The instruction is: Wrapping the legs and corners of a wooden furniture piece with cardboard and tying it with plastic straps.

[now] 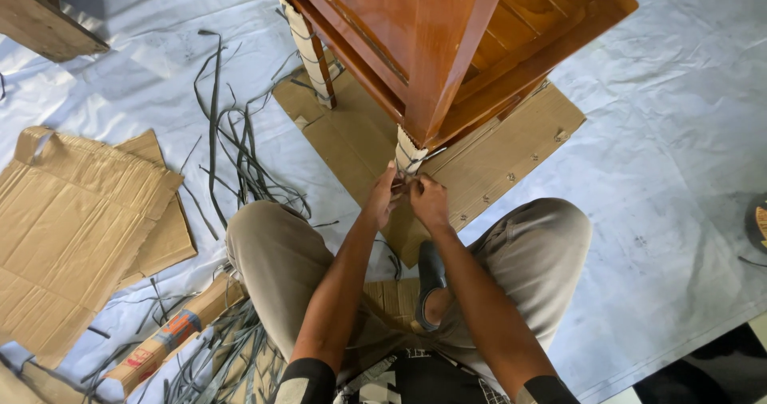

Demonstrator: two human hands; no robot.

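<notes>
A glossy brown wooden cabinet [423,36] stands on a flat cardboard sheet [511,144]. Its near leg [409,155] is wrapped in pale paper and tied with thin strapping. My left hand [382,199] and my right hand [429,202] meet at the foot of that leg, fingers pinched on the strap ends there. A far leg [307,52] is wrapped the same way. I squat with both knees spread either side of my arms.
Loose dark plastic straps [236,152] trail over the white floor sheet [679,172] at left. Folded cardboard pieces [72,220] lie at far left. A cardboard tube [172,332] lies by my left knee. A wooden piece [44,20] sits at top left.
</notes>
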